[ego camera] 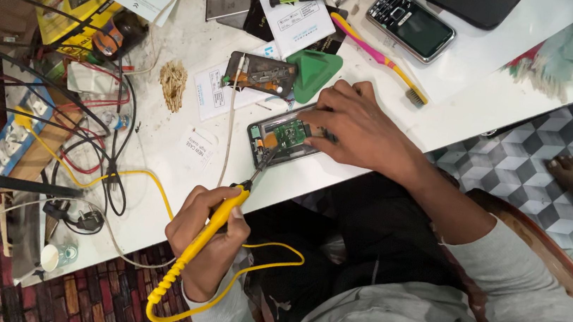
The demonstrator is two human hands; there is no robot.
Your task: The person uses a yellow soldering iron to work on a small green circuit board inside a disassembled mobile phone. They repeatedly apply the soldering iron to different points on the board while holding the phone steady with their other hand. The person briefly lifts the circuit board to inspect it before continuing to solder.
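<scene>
1 soldering iron [212, 228] gripped in right hand [207, 241] — left hand [357, 129] pins 1 opened phone [281, 141].

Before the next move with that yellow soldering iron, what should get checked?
1. Grip on the soldering iron: the left hand is wrapped round its handle. Ok.
2. Open phone held steady: the right hand holds it down on the white table. Ok.
3. Tip on the right spot: it sits at the phone's near edge, but contact is too small to see. Cannot tell.
4. Right fingertips away from the tip: they rest on the far side of the green board. Ok.
5. Yellow cord free: it loops over the lap, and I cannot see whether it snags. Cannot tell.
</scene>
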